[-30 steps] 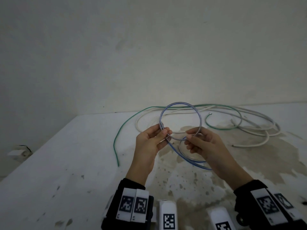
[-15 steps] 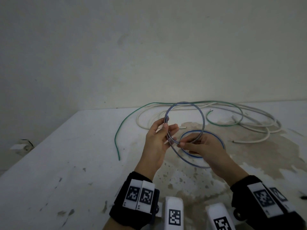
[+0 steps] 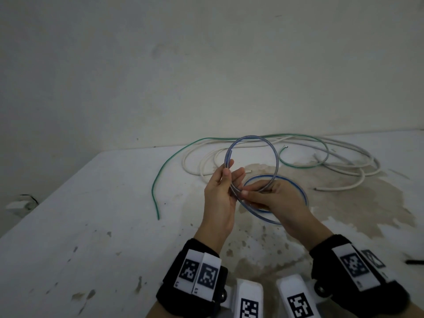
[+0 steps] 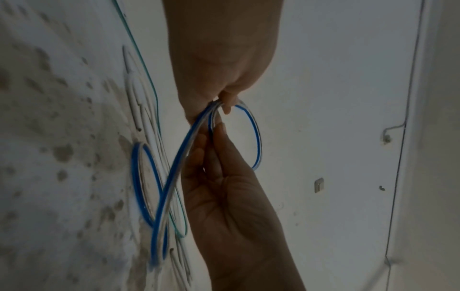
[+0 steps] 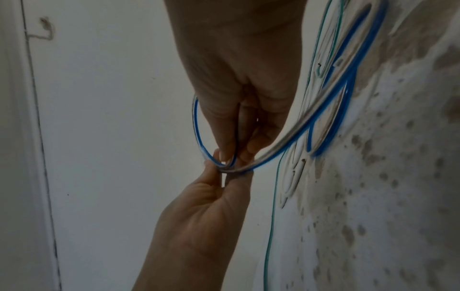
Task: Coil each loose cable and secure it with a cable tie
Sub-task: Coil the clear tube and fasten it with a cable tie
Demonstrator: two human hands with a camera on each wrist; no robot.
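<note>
I see a white table [image 3: 75, 226] with brown stains [image 3: 358, 203] spread over its right part, and a pale wall [image 3: 206, 65] behind it. At the back of the table lie two loose cables. One is a thin green cable [image 3: 171, 158] that runs from the left side up along the back edge and curls round on the right. The other is a thicker white cable [image 3: 358, 154] lying in several wide loops; I think it is one cable, but the loops cross so much that I cannot be sure. Both lie behind my hands, apart from them.

The clear cable with a blue stripe [image 3: 276, 154] is the one I am holding. It makes two loops. One loop stands up in the air above my hands. The other loop is lower, near the table, and my right hand hides part of it.

My left hand [image 3: 221, 198] pinches the upper loop, thumb on one side and fingers on the other. My right hand [image 3: 273, 198] pinches the strands where they cross. The two hands are close together, fingertips almost meeting.

A small dark thing [image 3: 414, 262] lies at the right edge of the table. I cannot tell what it is.
</note>
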